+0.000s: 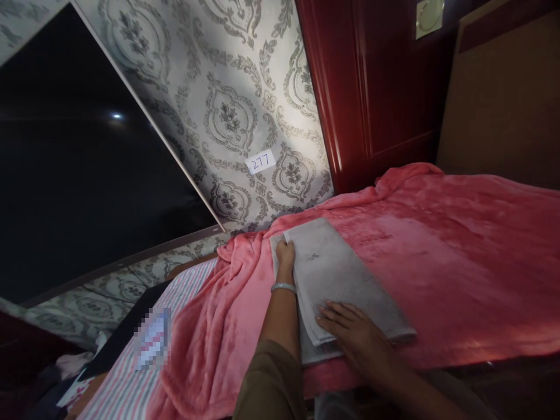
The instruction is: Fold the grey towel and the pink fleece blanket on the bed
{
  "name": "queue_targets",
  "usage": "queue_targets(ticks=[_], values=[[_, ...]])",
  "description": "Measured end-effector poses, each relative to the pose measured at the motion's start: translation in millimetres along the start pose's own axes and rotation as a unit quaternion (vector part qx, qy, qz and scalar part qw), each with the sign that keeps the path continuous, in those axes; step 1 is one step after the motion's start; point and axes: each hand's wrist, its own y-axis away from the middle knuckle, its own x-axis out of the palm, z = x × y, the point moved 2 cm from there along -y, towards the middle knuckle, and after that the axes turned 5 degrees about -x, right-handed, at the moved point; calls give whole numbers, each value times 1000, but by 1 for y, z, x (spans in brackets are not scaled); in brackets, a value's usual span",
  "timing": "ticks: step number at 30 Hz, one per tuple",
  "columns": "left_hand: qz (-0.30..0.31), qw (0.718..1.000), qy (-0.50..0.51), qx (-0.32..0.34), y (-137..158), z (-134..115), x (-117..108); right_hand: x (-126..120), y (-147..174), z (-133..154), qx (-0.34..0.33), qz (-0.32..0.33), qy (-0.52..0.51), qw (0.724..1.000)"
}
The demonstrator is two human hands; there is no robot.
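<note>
A grey towel [336, 265], folded into several layers, lies on a pink plush blanket [437, 256]. At the towel's far left corner, my left hand [285, 252] is closed on its edge, with a bracelet at the wrist. My right hand [350, 324] rests flat on the near part of the towel, fingers stretched out. A small dark mark shows on the towel's upper face, between the two hands. The towel's lower layer sticks out a little past the upper one at the left and near sides.
A large black television screen [87, 157] stands tilted at left against patterned wallpaper [230, 116]. A paper label [261, 161] reads 277. Striped cloth [188, 286] lies under the blanket's left edge. Dark red panelling [385, 87] and a brown board [503, 99] stand behind.
</note>
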Motion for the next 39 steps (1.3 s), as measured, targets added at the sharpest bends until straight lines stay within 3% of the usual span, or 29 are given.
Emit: queue_targets(ticks=[10,20,26,30,34,39], values=[[-12,998,60,-16,5,1,-2,-1,13,0,-4,-9,12,1000],[5,1000,28,6,7,-8,-6,-3,11,-1,-31,-10,31,999],[24,999,-23,-3,-4,-15,-4,-38,-2,-4,10,114,-73,991],[14,998,-67,1,-17,-25,-4,-56,-20,-38,43,118,-67,990],[-13,993,-119,-4,-24,-26,-1,-43,-27,-69,81,143,-21,986],[-36,985,-169,-14,-22,-17,5,-20,-15,-71,105,236,-62,964]])
